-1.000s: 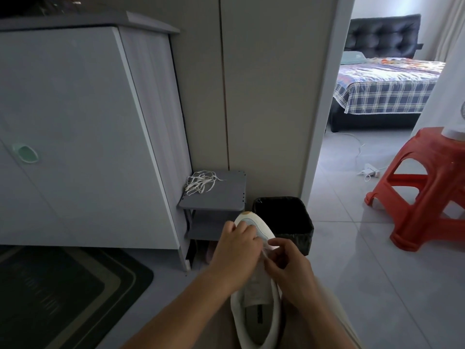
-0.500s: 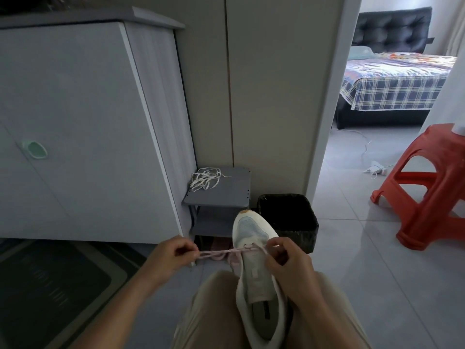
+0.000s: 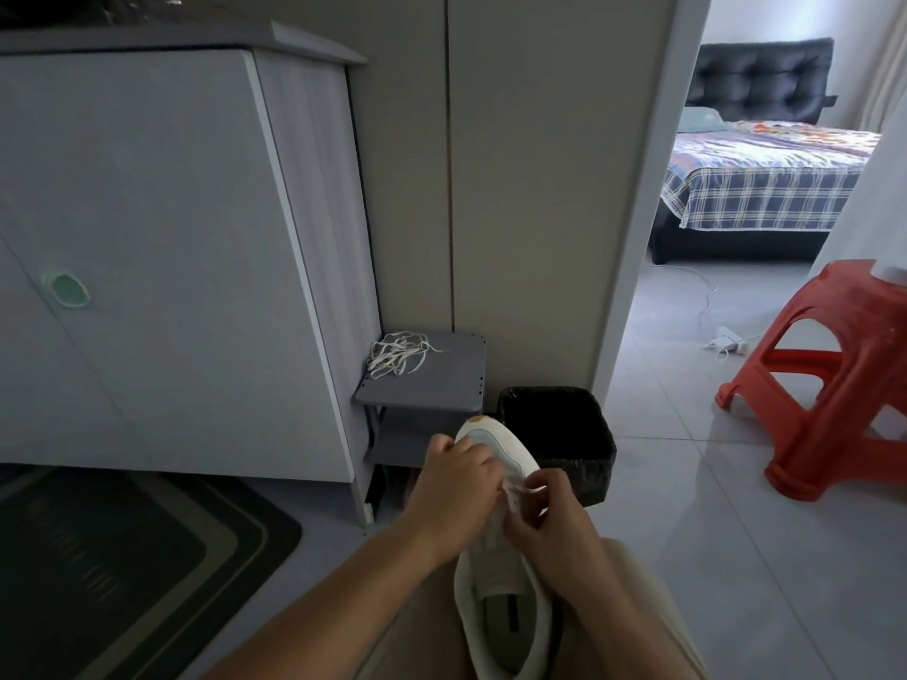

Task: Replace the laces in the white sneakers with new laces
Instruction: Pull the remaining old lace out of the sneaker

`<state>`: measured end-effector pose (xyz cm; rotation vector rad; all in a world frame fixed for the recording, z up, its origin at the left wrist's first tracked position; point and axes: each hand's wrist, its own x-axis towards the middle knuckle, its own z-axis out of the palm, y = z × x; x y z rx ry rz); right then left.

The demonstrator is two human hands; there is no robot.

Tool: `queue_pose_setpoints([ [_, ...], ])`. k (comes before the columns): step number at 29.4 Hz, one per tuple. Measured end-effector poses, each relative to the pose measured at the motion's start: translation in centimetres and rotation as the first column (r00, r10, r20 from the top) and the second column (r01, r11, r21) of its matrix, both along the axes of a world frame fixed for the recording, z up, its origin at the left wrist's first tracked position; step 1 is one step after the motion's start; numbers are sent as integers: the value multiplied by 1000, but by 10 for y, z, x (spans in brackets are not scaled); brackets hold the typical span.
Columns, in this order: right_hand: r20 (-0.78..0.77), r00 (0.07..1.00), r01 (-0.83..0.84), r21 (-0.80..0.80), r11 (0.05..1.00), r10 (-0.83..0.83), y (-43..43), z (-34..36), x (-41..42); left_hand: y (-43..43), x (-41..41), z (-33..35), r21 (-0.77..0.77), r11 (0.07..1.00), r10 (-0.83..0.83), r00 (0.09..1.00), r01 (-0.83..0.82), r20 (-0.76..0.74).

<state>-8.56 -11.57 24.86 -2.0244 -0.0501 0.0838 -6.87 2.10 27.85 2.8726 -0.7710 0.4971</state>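
A white sneaker (image 3: pixel 498 569) was held on a person's lap, over beige trousers, with its toe pointed away towards a black bin (image 3: pixel 559 434) and its opening turned up to the camera. Both forearms were brought in from the lower edge of the frame and met over the front half of the shoe. The left hand (image 3: pixel 454 488) was laid knuckles-up across the forepart, its fingers curled down tightly onto the upper. The right hand (image 3: pixel 549 527) was set against the sneaker's right side, with thumb and forefinger bent into a pinch at the lacing row and the other fingers folded against the shoe. Both hands were closed narrowly on the sneaker; whether a lace was caught between the fingertips could not be told, as that spot was blurred. A loose bundle of white laces (image 3: pixel 397 355) was left on top of a small grey shelf (image 3: pixel 441 385), wedged between a white cabinet (image 3: pixel 172 262) and the bin. A red stool (image 3: pixel 834 375) was seen on the tiled floor to the right, and a bed (image 3: pixel 765 184) beyond the doorway.
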Motion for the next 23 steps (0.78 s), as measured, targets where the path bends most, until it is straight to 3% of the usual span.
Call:
queue_pose_setpoints([
  [4,-24,995,93,36,995,-92,-10,1,4,33,-12,0,-165,986,21,997,-33,-73],
  [7,-47,997,69,20,997,-68,-15,0,5,74,-26,2,-267,961,33,990,-70,-138],
  [11,-38,998,54,-16,998,-54,-15,0,5,146,-39,-5,-338,869,304,929,-362,-212],
  [14,-34,997,66,-16,998,-66,-14,0,5,152,-45,-11,-299,809,426,855,-507,-297],
  [17,-18,997,69,-6,998,-69,-11,-1,2,114,-35,-14,-296,856,409,906,-423,-111],
  [19,-15,997,71,-1,997,-71,-9,-1,2,66,-27,-9,-290,921,272,962,-260,-1],
  [21,-11,997,80,18,997,-80,-8,-1,1,22,-16,-13,-130,987,109,984,-90,140],
  [23,6,997,83,6,997,-83,-9,-2,1,-4,-7,-13,-7,999,47,982,-46,185],
])
